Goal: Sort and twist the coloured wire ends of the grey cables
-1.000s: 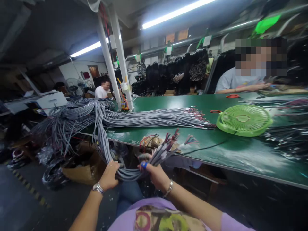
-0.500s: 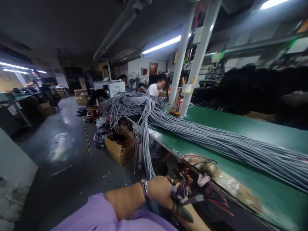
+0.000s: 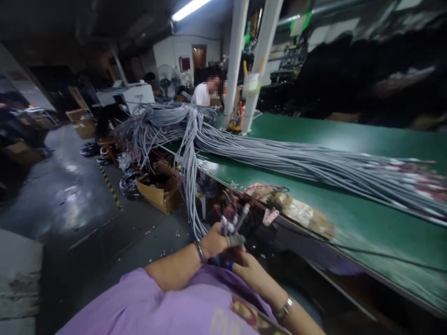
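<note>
My left hand (image 3: 213, 242), wearing a metal watch or bracelet at the wrist, is closed round the end of a bundle of grey cables (image 3: 230, 225). Stripped ends with thin coloured wires stick up above the fist. Just below and to the right, my right hand (image 3: 246, 266) meets the left one with its fingers curled in. A small blue spot shows by its fingertips, but what they hold is hidden and blurred. A hanging length of grey cables (image 3: 188, 186) drops from the table edge down to my left hand.
A long bundle of grey cables (image 3: 296, 160) lies along the green table (image 3: 349, 130). At its near edge are a taped brown strip (image 3: 300, 211) and a pink clip (image 3: 270, 216). A cardboard box (image 3: 159, 190) stands on the floor. One person (image 3: 201, 94) is behind the table.
The view has swung right and down. My hands, earlier crossed with the right forearm beneath, now meet in front of my body, and the wire ends point more upright.
</note>
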Demonstrator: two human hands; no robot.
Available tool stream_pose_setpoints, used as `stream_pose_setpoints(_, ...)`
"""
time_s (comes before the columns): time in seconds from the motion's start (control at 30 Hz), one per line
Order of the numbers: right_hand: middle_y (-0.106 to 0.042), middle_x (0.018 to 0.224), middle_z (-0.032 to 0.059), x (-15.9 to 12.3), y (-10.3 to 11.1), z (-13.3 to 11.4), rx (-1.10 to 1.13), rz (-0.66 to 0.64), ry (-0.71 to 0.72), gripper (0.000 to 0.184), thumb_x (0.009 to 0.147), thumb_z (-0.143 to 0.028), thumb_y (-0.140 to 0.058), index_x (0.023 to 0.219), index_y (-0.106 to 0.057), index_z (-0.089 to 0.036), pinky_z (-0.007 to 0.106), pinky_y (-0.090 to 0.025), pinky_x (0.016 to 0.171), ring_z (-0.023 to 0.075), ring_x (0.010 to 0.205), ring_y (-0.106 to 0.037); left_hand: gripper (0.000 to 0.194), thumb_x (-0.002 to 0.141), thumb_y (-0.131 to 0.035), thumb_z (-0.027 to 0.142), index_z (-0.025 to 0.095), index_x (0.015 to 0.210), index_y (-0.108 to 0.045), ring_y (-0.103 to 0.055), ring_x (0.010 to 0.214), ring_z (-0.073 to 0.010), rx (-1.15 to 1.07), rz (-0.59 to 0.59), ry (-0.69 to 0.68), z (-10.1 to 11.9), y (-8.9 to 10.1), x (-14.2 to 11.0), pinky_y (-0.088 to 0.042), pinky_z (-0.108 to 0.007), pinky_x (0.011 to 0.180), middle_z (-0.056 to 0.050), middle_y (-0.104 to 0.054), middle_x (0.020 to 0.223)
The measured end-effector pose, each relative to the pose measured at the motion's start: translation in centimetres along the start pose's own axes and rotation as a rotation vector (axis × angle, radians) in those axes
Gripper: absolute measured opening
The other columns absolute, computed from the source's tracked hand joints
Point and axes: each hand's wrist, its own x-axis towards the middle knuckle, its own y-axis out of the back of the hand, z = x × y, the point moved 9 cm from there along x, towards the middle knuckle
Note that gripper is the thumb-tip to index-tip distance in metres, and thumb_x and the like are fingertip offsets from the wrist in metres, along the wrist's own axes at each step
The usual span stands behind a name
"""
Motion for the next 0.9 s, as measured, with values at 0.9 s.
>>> stream_pose_setpoints(0.9,-0.073,0.075,0.0061,-2.4,5.2,-4.5,-0.013,0.466,0.119,0.04,0.079,-0.059,-0.057,0.084,-0.065,-0.02,0.029,-0.052,0.054,0.0167,0.055,-0.063,0.052,0.057,-0.078,0.059,0.01,0.065,-0.066,-0.067,0.068,-0.022,-0.092,0.005,0.245,-3.2,2.6,0.7,-0.052,-0.034,0.068,-0.008,-0.068,0.062)
